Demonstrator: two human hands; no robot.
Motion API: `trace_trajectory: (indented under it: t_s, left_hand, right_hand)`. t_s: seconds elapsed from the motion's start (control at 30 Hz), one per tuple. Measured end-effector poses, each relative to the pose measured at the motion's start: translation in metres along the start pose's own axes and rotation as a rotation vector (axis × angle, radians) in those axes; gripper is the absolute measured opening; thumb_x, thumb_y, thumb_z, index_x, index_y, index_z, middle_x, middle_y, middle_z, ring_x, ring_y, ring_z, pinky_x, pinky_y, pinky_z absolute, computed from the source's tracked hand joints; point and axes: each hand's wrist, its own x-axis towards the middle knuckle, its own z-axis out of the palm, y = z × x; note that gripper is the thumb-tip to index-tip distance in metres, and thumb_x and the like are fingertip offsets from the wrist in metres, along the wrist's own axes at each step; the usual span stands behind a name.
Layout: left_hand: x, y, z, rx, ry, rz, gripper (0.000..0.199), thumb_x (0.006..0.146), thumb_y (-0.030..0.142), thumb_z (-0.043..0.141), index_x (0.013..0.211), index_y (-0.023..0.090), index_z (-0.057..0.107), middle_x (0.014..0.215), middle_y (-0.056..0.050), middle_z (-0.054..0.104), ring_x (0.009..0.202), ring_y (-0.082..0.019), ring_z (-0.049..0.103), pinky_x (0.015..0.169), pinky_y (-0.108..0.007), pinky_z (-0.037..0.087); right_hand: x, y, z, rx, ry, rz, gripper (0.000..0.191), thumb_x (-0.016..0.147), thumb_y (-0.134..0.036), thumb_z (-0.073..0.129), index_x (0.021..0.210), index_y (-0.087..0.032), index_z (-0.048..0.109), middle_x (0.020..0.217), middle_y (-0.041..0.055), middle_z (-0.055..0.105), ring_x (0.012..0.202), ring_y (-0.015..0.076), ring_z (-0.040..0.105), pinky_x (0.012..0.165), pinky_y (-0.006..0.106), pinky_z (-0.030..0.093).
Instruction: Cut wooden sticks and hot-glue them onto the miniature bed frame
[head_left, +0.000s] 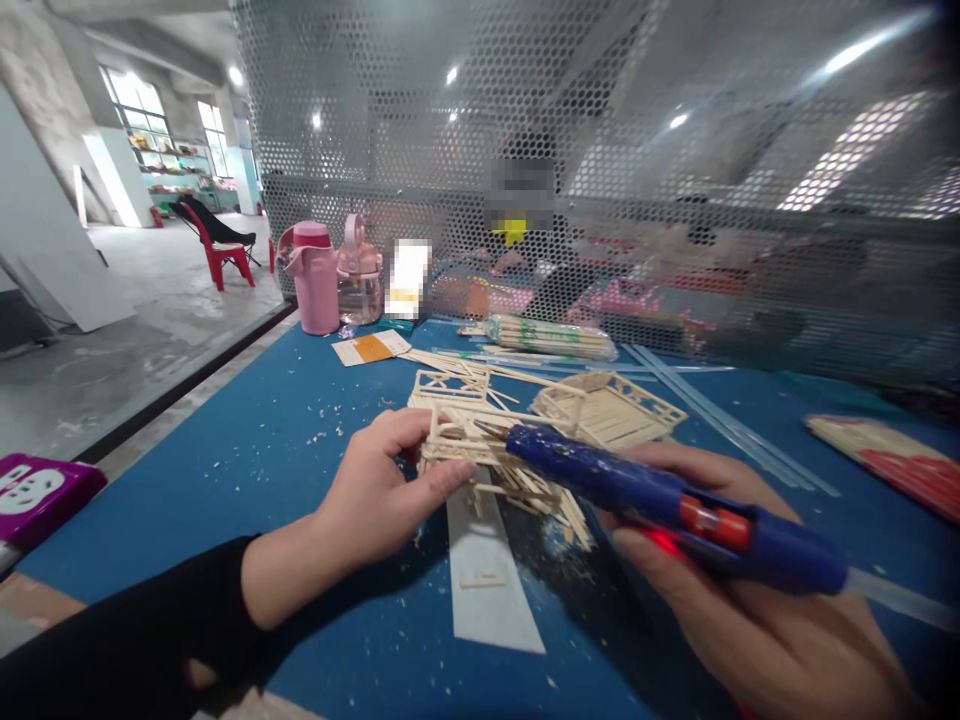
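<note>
My left hand point(390, 485) pinches the near left end of a small frame of thin wooden sticks point(450, 440), thumb in front and fingers behind. In my right hand point(720, 580) is a blue glue gun point(600, 475) with a red light glowing beneath it and a clear glue stick in its back end. Its nozzle points left, at the stick frame. Behind the gun lies a wooden stick tray with a low railing point(615, 410). Loose stick pieces point(566, 515) are heaped below the frame, and a white strip point(491, 590) runs towards me.
A pink flask point(316, 280) and a clear pink bottle point(360, 275) stand at the back left. Bagged sticks point(551, 337), clear glue sticks point(731, 420) and a red-and-cream packet point(889, 460) lie around. Beyond a perforated metal screen point(420, 130) sits a person.
</note>
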Motion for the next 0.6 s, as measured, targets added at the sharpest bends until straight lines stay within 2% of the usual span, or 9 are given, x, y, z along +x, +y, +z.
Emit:
trace_trajectory:
  t_s: [0.23, 0.6]
  left_hand:
    - [0.0002, 0.0016, -0.0003, 0.007, -0.015, -0.006, 0.020, 0.083, 0.033, 0.060, 0.093, 0.019, 0.069, 0.104, -0.009, 0.069, 0.096, -0.023, 0.059, 0.084, -0.039, 0.047]
    - [0.0003, 0.0005, -0.0001, -0.020, -0.012, -0.005, 0.021, 0.082, 0.033, 0.060, 0.095, 0.019, 0.069, 0.105, -0.009, 0.069, 0.096, -0.024, 0.059, 0.084, -0.041, 0.046]
  right_hand:
    - [0.0006, -0.0054, 0.0061, -0.053, -0.008, -0.056, 0.024, 0.088, -0.039, 0.045, 0.109, -0.028, 0.045, 0.092, 0.0019, 0.059, 0.077, 0.0155, 0.062, 0.063, 0.020, 0.055]
    - [0.0041, -0.0069, 0.0041, -0.049, 0.010, -0.092, 0.022, 0.090, -0.035, 0.044, 0.110, -0.025, 0.044, 0.090, 0.0027, 0.057, 0.075, 0.0130, 0.060, 0.063, 0.016, 0.052]
